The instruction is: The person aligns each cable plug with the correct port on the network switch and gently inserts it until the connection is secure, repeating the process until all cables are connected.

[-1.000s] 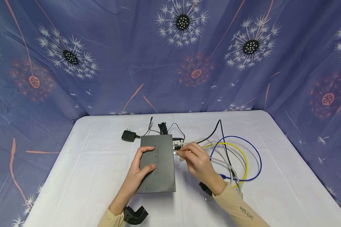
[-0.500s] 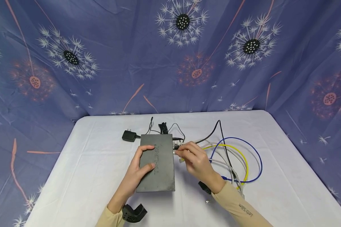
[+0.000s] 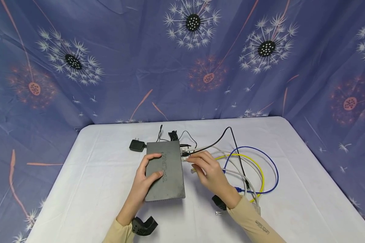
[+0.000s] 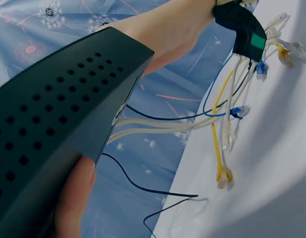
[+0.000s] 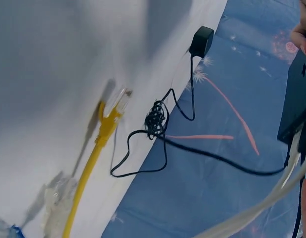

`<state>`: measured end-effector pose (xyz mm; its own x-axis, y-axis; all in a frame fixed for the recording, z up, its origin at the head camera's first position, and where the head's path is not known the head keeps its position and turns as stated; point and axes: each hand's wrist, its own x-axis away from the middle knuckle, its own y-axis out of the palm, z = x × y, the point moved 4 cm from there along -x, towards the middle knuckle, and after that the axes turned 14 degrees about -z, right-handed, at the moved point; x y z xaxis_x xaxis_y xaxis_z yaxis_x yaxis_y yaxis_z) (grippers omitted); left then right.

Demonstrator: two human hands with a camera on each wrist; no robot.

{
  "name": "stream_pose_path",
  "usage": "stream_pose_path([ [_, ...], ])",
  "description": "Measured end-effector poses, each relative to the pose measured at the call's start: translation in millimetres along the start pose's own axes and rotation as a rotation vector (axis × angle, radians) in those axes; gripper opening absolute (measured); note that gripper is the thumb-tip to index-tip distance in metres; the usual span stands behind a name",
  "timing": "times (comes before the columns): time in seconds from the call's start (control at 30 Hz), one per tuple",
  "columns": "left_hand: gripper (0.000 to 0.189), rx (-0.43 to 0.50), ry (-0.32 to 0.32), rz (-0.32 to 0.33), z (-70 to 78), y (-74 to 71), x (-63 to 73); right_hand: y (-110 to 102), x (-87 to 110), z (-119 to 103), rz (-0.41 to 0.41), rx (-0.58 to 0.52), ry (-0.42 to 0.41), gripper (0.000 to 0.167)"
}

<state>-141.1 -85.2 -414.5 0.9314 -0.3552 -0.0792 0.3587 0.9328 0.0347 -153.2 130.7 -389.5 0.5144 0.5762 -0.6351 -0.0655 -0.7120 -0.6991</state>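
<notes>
A dark grey network switch marked TP-LINK point(image 3: 165, 179) is held in my left hand point(image 3: 144, 177); thumb and index finger lie on its top face. One fingertip also shows at its vented side point(image 4: 88, 173) in the left wrist view. At the switch's right edge, my right hand point(image 3: 211, 172) pinches a whitish network cable close to its plug point(image 3: 184, 158), right at the ports. Just beyond it, a black network cable's plug point(image 3: 185, 154) sits at the port side. Pale cables point(image 4: 148, 126) run from the switch, and a thin black power lead point(image 5: 222, 159) leaves it too.
A black power adapter point(image 3: 137, 145) and its bundled cord point(image 3: 173, 135) lie behind the switch. Yellow point(image 3: 263, 172) and blue point(image 3: 276, 168) network cables loop at the right. A small clear plug point(image 3: 218, 213) lies near my right sleeve. A patterned curtain point(image 3: 124, 67) hangs behind the table.
Both hands and the switch have shifted slightly left and away from me. The pinched plug has moved closer against the port side, and the black plug beside it shows more.
</notes>
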Motion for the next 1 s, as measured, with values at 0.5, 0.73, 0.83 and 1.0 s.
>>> stream_pose_path([
  [0.5,0.050,0.000,0.021,-0.001,-4.1,-3.8,1.1,-25,37.6,17,0.009,-0.044,0.144,0.037],
  [0.73,0.050,-0.003,0.006,0.002,-5.5,-4.6,3.1,-35,54.7,22,-0.005,-0.048,0.230,0.038],
  [0.83,0.050,-0.003,0.005,0.003,-6.8,-5.0,3.5,-39,61.3,24,-0.016,-0.050,0.265,0.039],
  [1.0,0.050,0.003,0.009,0.001,-8.7,-5.2,3.8,-44,72.9,27,-0.030,-0.034,0.315,0.042],
])
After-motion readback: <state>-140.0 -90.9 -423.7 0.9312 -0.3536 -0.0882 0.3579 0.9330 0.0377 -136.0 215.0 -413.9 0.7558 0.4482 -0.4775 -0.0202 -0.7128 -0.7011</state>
